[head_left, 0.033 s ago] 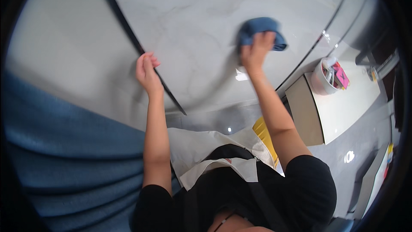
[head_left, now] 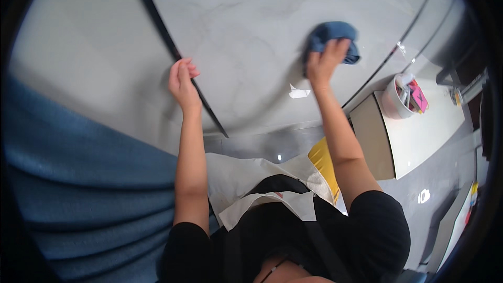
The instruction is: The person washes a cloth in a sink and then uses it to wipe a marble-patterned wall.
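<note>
A folded blue cloth (head_left: 335, 30) lies pressed against a glossy, grey-veined white wall panel (head_left: 241, 68). My right hand (head_left: 323, 67) grips it from below, fingers spread over its lower part and somewhat blurred. To the left, my left hand (head_left: 184, 85) is at a dark trim strip (head_left: 157, 21) that runs down the wall. Its fingers are curled inward with the thumb over them. Whether they pinch anything is hidden.
A blue pleated curtain (head_left: 89, 188) hangs at the left. On the right stands a white cabinet (head_left: 419, 147) carrying a white bucket (head_left: 394, 104) of small items. Beneath the panel is a grey shiny floor (head_left: 251, 145). Something yellow (head_left: 324, 162) shows beside my apron (head_left: 236, 170).
My right hand and the blue cloth have shifted a little to the right across the panel. My left hand keeps its curled shape by the dark strip.
</note>
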The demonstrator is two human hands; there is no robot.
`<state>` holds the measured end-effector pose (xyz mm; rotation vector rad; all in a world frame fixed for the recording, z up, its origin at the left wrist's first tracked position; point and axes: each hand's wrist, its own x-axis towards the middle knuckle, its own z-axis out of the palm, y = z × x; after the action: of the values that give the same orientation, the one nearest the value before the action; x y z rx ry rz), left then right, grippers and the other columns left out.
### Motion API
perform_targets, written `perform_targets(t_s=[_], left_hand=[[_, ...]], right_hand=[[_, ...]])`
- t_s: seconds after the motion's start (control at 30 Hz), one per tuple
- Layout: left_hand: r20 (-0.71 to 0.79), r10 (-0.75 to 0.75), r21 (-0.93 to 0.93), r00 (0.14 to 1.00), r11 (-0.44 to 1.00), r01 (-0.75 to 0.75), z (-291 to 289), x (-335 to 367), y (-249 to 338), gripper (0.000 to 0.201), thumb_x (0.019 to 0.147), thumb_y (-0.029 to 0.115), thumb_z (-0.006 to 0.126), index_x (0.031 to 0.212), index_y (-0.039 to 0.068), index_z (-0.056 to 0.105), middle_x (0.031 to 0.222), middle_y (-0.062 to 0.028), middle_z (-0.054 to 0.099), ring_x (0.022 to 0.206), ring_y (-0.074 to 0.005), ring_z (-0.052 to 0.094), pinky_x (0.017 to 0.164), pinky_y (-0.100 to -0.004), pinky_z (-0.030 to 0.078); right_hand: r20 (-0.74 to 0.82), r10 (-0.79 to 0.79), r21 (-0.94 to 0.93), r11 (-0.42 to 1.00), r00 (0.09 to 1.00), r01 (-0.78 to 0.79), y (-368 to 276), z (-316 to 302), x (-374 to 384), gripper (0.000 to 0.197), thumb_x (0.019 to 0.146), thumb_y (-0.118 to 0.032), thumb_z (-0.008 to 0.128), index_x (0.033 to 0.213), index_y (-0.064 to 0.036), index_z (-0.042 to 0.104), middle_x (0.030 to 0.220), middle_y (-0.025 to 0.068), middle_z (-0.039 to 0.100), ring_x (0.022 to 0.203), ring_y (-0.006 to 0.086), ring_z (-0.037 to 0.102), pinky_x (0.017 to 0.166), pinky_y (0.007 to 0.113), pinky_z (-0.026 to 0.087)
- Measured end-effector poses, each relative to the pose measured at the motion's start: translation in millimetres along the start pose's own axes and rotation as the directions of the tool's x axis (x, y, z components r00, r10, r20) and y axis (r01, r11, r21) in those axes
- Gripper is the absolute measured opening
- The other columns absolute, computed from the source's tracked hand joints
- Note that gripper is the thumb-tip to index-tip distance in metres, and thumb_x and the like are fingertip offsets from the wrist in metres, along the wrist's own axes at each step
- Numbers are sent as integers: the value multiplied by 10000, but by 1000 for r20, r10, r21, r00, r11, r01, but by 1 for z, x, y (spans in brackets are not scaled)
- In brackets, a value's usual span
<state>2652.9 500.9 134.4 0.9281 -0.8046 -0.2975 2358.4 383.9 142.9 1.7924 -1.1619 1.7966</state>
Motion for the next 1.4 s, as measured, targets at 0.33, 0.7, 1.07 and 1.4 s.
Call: perform_targets(t_s=[0.33,0.7,1.07,1.4], left_hand=[[-21,-222,-50,975,974,221,-44,4,6,222,954,162,476,987,11,635,775,-16,586,655,-78,506,631,-226,430],[-343,-201,-116,918,979,171,-68,-1,-21,206,943,163,479,998,15,612,754,-2,547,639,-75,477,615,-216,414],[-330,-287,-4,900,953,303,-80,-46,-86,210,960,182,486,979,26,625,739,4,544,633,-73,483,603,-207,402],[-229,-320,-18,919,946,325,-60,-59,-87,212,962,201,485,962,34,616,756,-2,569,658,-69,501,638,-222,425]], right_hand=[[172,-596,49,800,784,597,-102,23,25,454,636,-82,662,1083,-157,630,1283,71,522,1235,268,465,755,394,339],[160,-741,199,672,652,714,-193,87,-17,364,746,-166,604,1105,-191,659,1406,-18,458,1218,164,471,787,340,349],[551,-736,294,613,394,734,-109,111,-239,577,862,-97,486,1422,-207,401,1524,-60,259,1204,110,475,944,293,415],[503,-760,4,479,412,878,-14,52,-206,468,884,-145,505,1341,-246,499,1482,-165,314,1188,146,449,980,322,388]])
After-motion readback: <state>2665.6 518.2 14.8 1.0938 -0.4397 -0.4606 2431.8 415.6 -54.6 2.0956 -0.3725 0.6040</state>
